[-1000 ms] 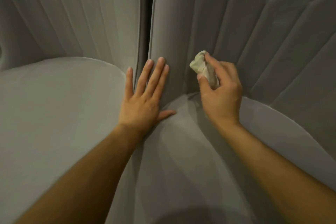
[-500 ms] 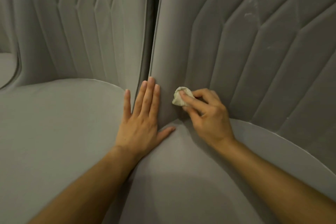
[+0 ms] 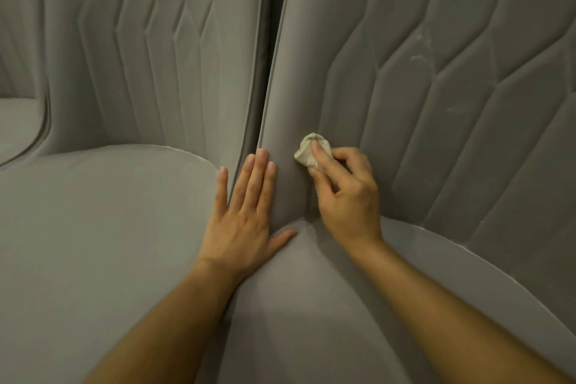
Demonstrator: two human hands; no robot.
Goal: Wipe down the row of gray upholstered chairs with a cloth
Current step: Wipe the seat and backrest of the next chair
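Note:
Two gray upholstered chairs stand side by side: the left chair (image 3: 103,227) and the right chair (image 3: 452,97), with quilted backrests. A small crumpled off-white cloth (image 3: 308,151) is pressed against the lower left edge of the right chair's backrest. My right hand (image 3: 346,196) pinches the cloth between thumb and fingers. My left hand (image 3: 243,212) lies flat with straight fingers across the seam where the two chairs meet, fingertips on the right chair's backrest edge, thumb on its seat.
A dark narrow gap (image 3: 268,50) runs between the two backrests. A third gray seat (image 3: 15,128) shows at the far left edge. Pale specks (image 3: 419,53) mark the right backrest higher up.
My right hand with the cloth has moved down and left along the right backrest toward its edge. My left hand has stayed flat on the seam. The view has tilted up, showing more backrest.

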